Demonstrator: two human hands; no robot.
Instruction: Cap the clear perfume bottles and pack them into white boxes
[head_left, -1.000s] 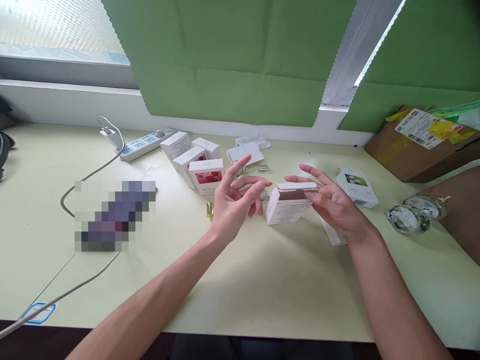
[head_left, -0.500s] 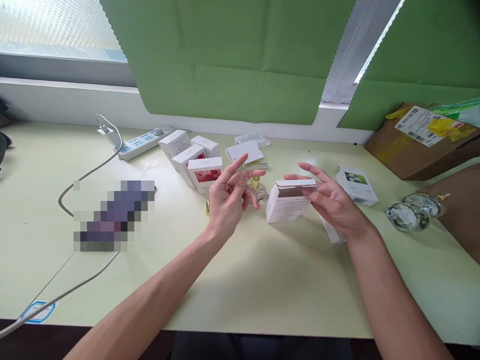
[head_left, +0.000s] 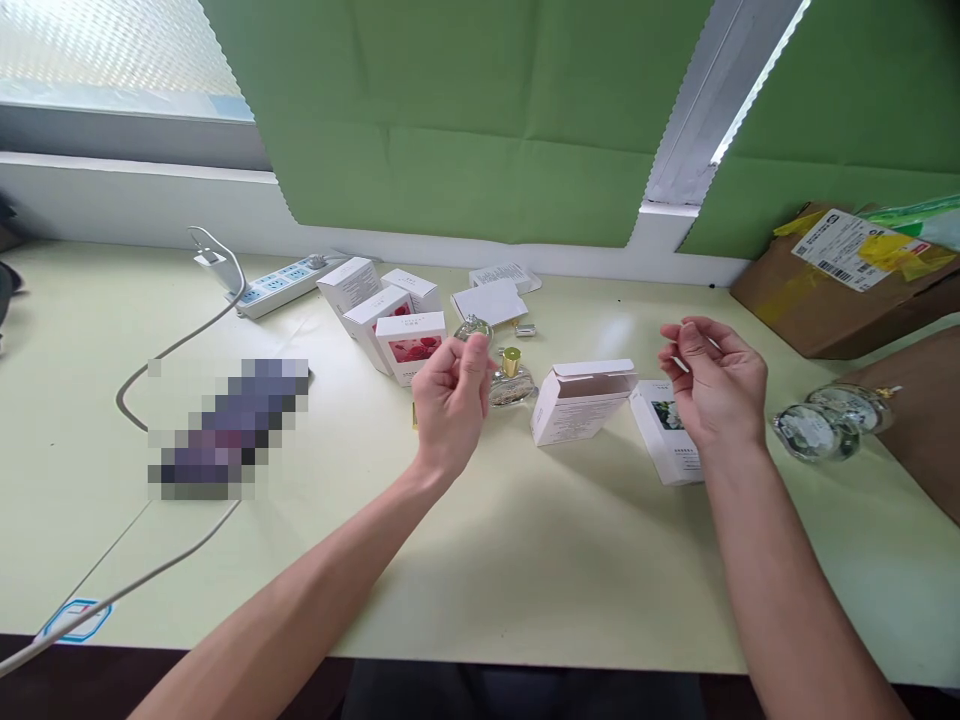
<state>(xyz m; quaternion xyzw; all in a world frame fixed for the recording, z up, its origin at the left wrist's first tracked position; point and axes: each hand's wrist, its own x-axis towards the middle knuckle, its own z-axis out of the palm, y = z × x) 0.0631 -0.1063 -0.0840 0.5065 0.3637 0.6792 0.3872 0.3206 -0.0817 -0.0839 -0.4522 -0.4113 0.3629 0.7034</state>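
My left hand (head_left: 452,405) is closed in a fist with the thumb on top, and nothing shows in it. Just beyond it are a clear glass perfume bottle with a gold cap (head_left: 512,375), standing, and another glass bottle (head_left: 474,327), partly hidden. My right hand (head_left: 712,375) is raised, fingers curled and thumb against them, with nothing visible between them. Below and left of it lies a white box with a white-flower picture (head_left: 667,440), partly covered by the hand. Between my hands stands a white carton (head_left: 581,405), its top open.
Several white boxes with red flower pictures (head_left: 411,340) stand behind my left hand. A power strip (head_left: 281,285), a cable (head_left: 169,350) and a pixelated dark object (head_left: 232,430) are at left. Glass bottles (head_left: 817,430) lie at right beside brown cardboard boxes (head_left: 795,300).
My right hand has moved right, off the open carton's flap, and its fingers have curled in. The left hand's stretched fingers have folded into a fist. The carton stays where it was.
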